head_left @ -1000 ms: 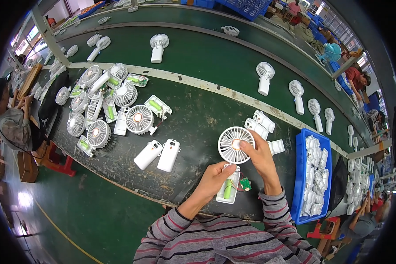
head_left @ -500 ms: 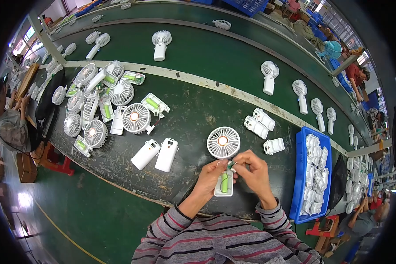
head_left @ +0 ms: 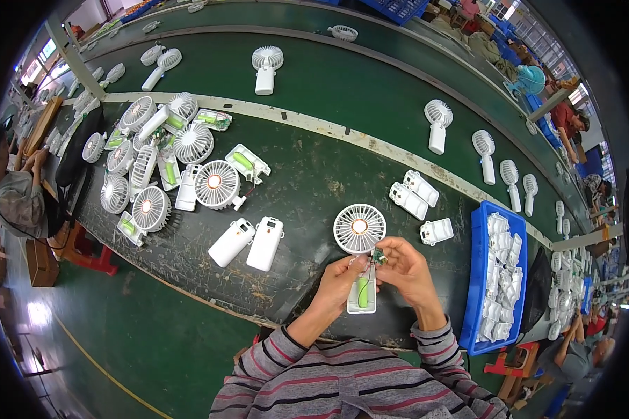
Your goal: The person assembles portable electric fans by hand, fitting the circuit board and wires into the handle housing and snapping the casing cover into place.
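In front of me lies a white handheld fan (head_left: 360, 229), its round grille away from me and its handle half open toward me. A green battery (head_left: 363, 293) sits in the white handle shell (head_left: 352, 307). My left hand (head_left: 339, 283) is closed on the upper left of that handle, just below the grille. Between the fingertips of my right hand (head_left: 407, 272) is a small green circuit board (head_left: 379, 256), lifted above the handle's right side. Left of the fan, two white handle covers (head_left: 265, 244) lie side by side.
A pile of fans and open handles (head_left: 154, 160) covers the table's left. Several white shells (head_left: 421, 188) lie to the right, beside a blue bin (head_left: 476, 279) full of white parts. Beyond the pale rail, a green conveyor belt (head_left: 342, 84) carries finished-looking fans. Co-workers sit at both sides.
The fan and both hands have shifted slightly right. My right hand has raised the circuit board a little, so it shows more clearly. Fans on the belt have moved right.
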The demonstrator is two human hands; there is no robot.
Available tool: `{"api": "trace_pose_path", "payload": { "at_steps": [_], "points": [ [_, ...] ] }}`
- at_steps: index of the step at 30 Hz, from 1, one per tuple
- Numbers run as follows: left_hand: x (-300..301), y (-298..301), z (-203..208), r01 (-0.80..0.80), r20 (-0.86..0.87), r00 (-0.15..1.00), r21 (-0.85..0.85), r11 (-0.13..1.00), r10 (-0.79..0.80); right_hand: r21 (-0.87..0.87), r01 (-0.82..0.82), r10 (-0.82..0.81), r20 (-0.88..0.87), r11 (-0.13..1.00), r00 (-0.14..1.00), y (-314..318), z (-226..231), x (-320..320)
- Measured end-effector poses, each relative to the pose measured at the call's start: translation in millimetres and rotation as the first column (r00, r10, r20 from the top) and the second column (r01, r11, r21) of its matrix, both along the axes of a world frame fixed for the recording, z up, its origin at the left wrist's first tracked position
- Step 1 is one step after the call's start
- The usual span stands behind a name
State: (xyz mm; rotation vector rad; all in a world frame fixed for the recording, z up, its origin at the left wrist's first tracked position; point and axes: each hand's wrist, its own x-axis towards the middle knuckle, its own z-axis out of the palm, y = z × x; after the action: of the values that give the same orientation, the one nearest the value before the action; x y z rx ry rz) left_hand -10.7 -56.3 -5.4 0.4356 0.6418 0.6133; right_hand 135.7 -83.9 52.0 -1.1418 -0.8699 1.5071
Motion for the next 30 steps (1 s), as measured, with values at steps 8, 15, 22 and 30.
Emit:
{"api": "trace_pose_path", "payload": {
  "at_steps": [8,15,22,30],
  "points": [
    [0.1,1.1,-1.3,-0.009,-0.004,1.000,-0.012,1.000,0.009,0.523,0.125,-0.500,0.678,0.843,0.540,-2.7,-9.9,-19.1],
    [-0.4,-0.2,0.6,-0.034,-0.038,0.999,-0.015,0.999,0.033,0.508,-0.038,-0.403,0.725,0.861,0.559,-5.8,-6.0,-11.3],
    [0.2,-1.0,-16.0,-0.067,0.001,0.998,-0.063,0.996,0.067,0.445,-0.314,-0.312,0.865,0.839,0.393,-23.6,-7.2,-9.8],
    [-1.1,3.1,-10.6,-0.088,-0.004,0.996,-0.176,0.980,0.088,0.217,-0.106,-0.117,0.806,0.970,0.580,-13.9,-11.1,-5.9]
  ]
}}
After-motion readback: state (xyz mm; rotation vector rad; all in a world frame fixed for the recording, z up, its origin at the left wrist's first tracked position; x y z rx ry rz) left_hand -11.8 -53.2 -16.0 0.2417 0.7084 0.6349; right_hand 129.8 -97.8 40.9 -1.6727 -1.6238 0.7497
